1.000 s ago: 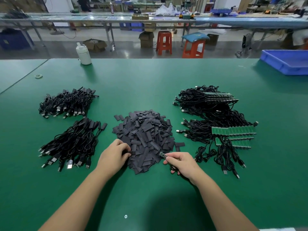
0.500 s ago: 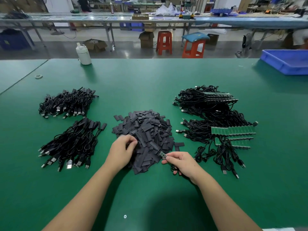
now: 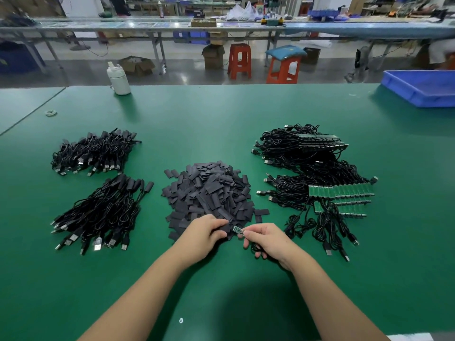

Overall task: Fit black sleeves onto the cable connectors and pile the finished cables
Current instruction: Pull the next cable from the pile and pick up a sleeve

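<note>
A heap of flat black sleeves (image 3: 211, 193) lies in the middle of the green table (image 3: 221, 114). My left hand (image 3: 205, 233) pinches one black sleeve at the heap's near edge. My right hand (image 3: 266, 238) pinches a cable by its small green connector board (image 3: 236, 229), whose tip points at that sleeve; the cable loops under my palm. Two piles of sleeved cables lie at the left, one far (image 3: 93, 152) and one near (image 3: 103, 212). Unsleeved cables with green boards (image 3: 320, 193) are heaped at the right.
A white bottle (image 3: 118, 79) stands at the table's far edge. A blue tray (image 3: 421, 88) sits at the far right corner. A small ring of tape (image 3: 51, 112) lies far left. Orange stools and another workbench stand beyond the table.
My left hand moved right along the heap's near edge and picked up a sleeve. It now meets the connector board, which my right hand has kept almost still.
</note>
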Demonstrator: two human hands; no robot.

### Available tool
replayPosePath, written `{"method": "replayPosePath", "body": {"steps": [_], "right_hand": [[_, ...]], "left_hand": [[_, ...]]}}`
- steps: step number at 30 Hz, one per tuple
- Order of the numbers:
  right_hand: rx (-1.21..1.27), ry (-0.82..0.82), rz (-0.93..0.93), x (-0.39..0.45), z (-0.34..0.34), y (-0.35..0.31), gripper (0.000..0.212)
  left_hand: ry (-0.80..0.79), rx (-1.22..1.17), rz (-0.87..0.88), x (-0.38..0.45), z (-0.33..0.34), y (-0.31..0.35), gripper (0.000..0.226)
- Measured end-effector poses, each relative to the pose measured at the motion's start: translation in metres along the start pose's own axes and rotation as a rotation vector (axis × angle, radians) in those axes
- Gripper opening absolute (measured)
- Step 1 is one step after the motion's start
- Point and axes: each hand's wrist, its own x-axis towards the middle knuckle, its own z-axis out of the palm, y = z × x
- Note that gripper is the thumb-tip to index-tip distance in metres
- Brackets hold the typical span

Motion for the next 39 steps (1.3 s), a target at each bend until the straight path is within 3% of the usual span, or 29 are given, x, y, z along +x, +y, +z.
{"method": "replayPosePath", "body": {"steps": [8, 20, 30, 39], "right_hand": [[-0.023, -0.028, 0.005, -0.004, 0.0, -0.004, 0.019], [-0.004, -0.019, 0.007, -0.007, 0.0, -0.007, 0.021], [-0.019, -0.038, 0.004, -0.009, 0.0, -0.008, 0.021], [-0.038, -0.05, 0.011, -0.008, 0.001, -0.007, 0.02]], "left_hand": [[0.017, 0.156, 0.094, -0.003, 0.003, 0.005, 0.033], [0.125, -0.014, 0.066, -0.007, 0.001, 0.006, 0.027], [0.051, 0.053, 0.102, -0.005, 0.0, 0.011, 0.034], [-0.129, 0.333, 0.181, 0.002, -0.008, 0.01, 0.039]]}}
